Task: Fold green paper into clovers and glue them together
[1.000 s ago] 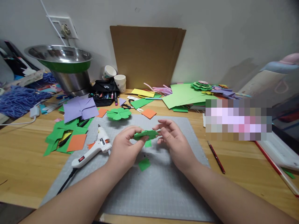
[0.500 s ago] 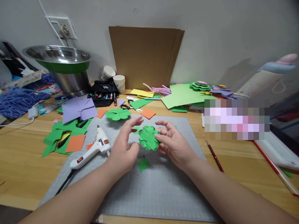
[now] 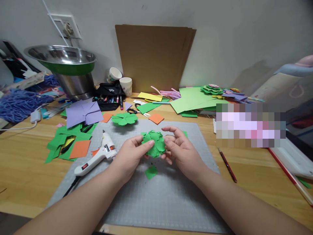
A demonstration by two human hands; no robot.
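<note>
A green folded paper flower (image 3: 154, 144) is held up over the grey cutting mat (image 3: 161, 192), tilted toward me. My left hand (image 3: 132, 155) pinches its left edge with thumb and fingers. On the other side my right hand (image 3: 179, 150) grips its right edge, fingers curled. A small green paper scrap (image 3: 151, 171) lies on the mat just below the hands. A second green paper flower (image 3: 124, 119) lies flat at the mat's far edge.
A white glue gun (image 3: 97, 156) lies on the mat to the left, cord trailing off. Green, purple and orange paper pieces (image 3: 75, 130) litter the left. Steel bowl (image 3: 61, 60), cups, pencil case and cardboard stand at the back. A red pencil (image 3: 227, 165) lies right.
The flower was turned from edge-on to face me. My left hand let go and opened half a second ago, and now pinches the flower's left edge again.
</note>
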